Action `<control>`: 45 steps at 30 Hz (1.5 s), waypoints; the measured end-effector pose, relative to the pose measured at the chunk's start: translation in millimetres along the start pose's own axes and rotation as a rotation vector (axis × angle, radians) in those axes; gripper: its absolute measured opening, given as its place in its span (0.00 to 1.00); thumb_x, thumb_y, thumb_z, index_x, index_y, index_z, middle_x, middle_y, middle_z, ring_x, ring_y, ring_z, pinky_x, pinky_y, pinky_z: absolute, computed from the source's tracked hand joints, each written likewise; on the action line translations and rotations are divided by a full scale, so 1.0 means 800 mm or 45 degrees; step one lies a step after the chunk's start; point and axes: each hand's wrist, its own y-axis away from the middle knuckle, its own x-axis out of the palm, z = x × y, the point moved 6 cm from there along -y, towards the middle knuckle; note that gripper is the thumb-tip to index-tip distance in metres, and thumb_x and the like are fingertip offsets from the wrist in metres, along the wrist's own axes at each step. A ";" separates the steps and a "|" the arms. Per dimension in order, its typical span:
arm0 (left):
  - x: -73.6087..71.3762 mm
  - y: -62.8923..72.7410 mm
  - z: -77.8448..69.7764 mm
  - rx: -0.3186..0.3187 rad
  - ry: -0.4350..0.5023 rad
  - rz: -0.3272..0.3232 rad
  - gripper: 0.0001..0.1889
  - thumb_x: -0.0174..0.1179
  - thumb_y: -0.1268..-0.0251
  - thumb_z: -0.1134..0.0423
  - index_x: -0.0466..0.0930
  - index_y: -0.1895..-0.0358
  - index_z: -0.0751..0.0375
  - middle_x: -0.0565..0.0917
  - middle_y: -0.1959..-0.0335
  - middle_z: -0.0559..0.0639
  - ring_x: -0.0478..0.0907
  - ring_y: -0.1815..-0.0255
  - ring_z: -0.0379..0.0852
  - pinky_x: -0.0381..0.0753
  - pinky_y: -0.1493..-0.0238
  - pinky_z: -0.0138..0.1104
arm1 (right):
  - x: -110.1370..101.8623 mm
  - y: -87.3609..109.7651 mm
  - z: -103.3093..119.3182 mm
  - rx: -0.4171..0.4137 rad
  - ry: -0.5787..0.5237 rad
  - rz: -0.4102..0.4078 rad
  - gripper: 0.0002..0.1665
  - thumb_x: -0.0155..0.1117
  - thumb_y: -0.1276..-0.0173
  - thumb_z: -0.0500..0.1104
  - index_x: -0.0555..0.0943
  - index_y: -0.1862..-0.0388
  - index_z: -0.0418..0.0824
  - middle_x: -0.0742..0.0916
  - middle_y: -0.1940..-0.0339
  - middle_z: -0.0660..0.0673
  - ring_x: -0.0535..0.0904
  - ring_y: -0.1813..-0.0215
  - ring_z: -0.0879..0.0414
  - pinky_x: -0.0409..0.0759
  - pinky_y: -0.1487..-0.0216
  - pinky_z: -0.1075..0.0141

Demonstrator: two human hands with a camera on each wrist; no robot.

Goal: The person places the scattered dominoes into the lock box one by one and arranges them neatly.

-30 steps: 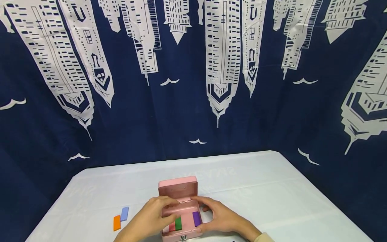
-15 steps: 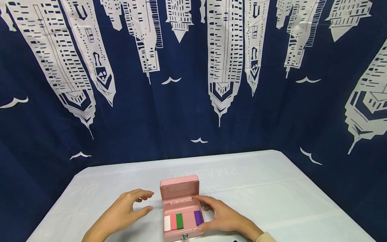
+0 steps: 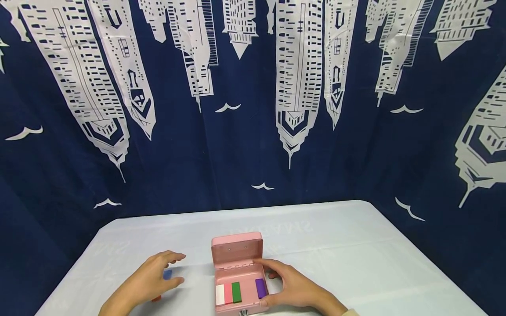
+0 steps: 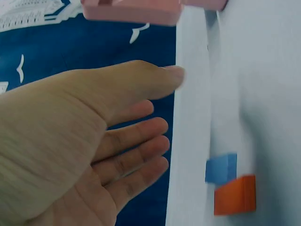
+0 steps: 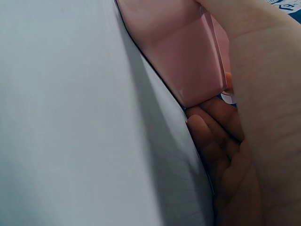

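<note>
A small pink cash box point(image 3: 237, 241) stands on the table with its lid raised. In it, white point(image 3: 220, 295), pink point(image 3: 228, 294) and green point(image 3: 236, 292) flat blocks lie side by side at the left; a purple block point(image 3: 261, 289) lies against the right wall. My right hand point(image 3: 296, 287) grips the box's right side, thumb at the front corner and forefinger near the hinge. Left of the box, my left hand point(image 3: 144, 281) hovers with nothing in it, fingers and thumb spread apart. Below it in the left wrist view are a blue block point(image 4: 221, 169) and an orange block point(image 4: 235, 197).
A white cloth covers the table point(image 3: 336, 245). Behind it hangs a dark blue curtain point(image 3: 237, 153) printed with white buildings and birds. A metal lock point(image 3: 243, 312) sits on the box's front.
My left hand has come out of the box and moved left, over the blue and orange blocks. The white block shows fully now. My right hand stays on the box.
</note>
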 end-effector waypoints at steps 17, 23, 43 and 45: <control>0.000 0.007 0.041 -0.179 -0.010 0.046 0.29 0.81 0.51 0.58 0.85 0.44 0.63 0.85 0.51 0.49 0.81 0.51 0.49 0.83 0.50 0.48 | 0.000 -0.001 0.001 0.000 0.011 0.001 0.50 0.81 0.42 0.54 0.68 0.22 0.60 0.77 0.27 0.53 0.75 0.38 0.61 0.76 0.34 0.66; 0.003 0.010 0.050 -0.251 -0.016 0.066 0.29 0.82 0.52 0.59 0.84 0.44 0.63 0.83 0.54 0.47 0.80 0.52 0.46 0.82 0.49 0.47 | 0.000 -0.002 0.000 0.007 0.027 0.003 0.50 0.81 0.42 0.56 0.68 0.22 0.61 0.76 0.27 0.54 0.75 0.37 0.62 0.76 0.33 0.66; 0.011 0.007 0.058 -0.299 -0.027 0.097 0.24 0.80 0.50 0.64 0.86 0.47 0.63 0.83 0.58 0.45 0.80 0.53 0.44 0.82 0.46 0.48 | -0.002 -0.002 0.000 0.008 0.055 -0.013 0.52 0.81 0.43 0.58 0.67 0.21 0.60 0.77 0.28 0.53 0.76 0.38 0.61 0.76 0.34 0.65; 0.012 0.007 0.058 -0.300 -0.034 0.102 0.24 0.80 0.50 0.63 0.86 0.47 0.62 0.82 0.58 0.45 0.79 0.54 0.43 0.82 0.47 0.47 | -0.001 -0.002 -0.001 0.004 0.048 -0.009 0.52 0.81 0.43 0.57 0.67 0.21 0.60 0.77 0.27 0.53 0.76 0.38 0.61 0.76 0.34 0.65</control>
